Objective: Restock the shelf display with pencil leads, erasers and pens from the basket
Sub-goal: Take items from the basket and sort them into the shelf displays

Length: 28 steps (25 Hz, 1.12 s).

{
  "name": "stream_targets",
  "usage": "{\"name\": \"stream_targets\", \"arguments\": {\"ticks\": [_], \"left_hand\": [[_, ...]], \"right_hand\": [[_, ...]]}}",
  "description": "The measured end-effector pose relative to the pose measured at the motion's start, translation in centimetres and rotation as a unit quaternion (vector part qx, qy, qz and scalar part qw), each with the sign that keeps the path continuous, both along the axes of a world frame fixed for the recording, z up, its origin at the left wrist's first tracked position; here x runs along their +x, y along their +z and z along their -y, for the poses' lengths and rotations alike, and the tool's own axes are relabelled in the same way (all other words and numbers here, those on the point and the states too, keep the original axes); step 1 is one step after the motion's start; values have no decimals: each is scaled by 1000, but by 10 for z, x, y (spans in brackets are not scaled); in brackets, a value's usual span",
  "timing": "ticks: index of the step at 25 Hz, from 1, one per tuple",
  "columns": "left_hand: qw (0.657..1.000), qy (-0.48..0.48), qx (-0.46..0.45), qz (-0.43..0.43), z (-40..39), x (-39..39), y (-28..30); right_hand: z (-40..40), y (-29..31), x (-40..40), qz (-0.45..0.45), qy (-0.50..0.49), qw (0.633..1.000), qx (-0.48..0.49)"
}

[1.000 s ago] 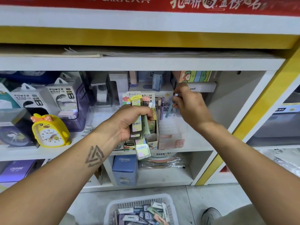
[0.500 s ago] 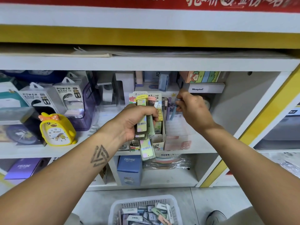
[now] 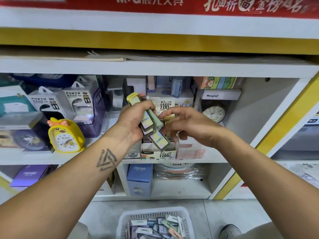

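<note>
My left hand (image 3: 133,121) grips a fanned bundle of pencil lead cases (image 3: 151,125), yellow, green and pale, tilted in front of the middle shelf. My right hand (image 3: 188,125) hovers just right of the bundle with fingers loosely spread; its fingertips reach the green case, and I cannot tell if they pinch it. Behind the hands stands the cardboard lead display box (image 3: 158,153) marked 0.7 mm HB. On the floor below sits the white basket (image 3: 124,219) with erasers and small packs.
A yellow duck clock (image 3: 65,135) and power bank boxes (image 3: 77,104) fill the shelf's left side. A round clock (image 3: 214,112) and a pink-labelled clear pen box (image 3: 191,150) stand at the right. Blue boxes sit on the lower shelf. My shoe (image 3: 229,232) shows at bottom right.
My right hand left the pen holder at the back and came down to the bundle. My left hand tilted the lead cases and lifted them slightly.
</note>
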<state>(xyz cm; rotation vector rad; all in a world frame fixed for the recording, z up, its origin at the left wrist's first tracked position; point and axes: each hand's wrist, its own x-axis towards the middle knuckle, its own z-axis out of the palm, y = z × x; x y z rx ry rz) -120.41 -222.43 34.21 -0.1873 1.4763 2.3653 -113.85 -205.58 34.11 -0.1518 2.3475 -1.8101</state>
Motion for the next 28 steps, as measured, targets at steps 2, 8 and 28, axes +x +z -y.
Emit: {"name": "stream_targets", "arguments": {"ticks": [2,8,28], "left_hand": [[999,29,11,-3,2,-1,0],[997,76,20,-10,21,-6,10],[988,63,-139,-21,19,-3,-8]], "right_hand": [[11,-3,4,18,41,999,-31],[10,-1,7,36,98,994,-23],[-11,-13,1,-279,-92,877,380]]}}
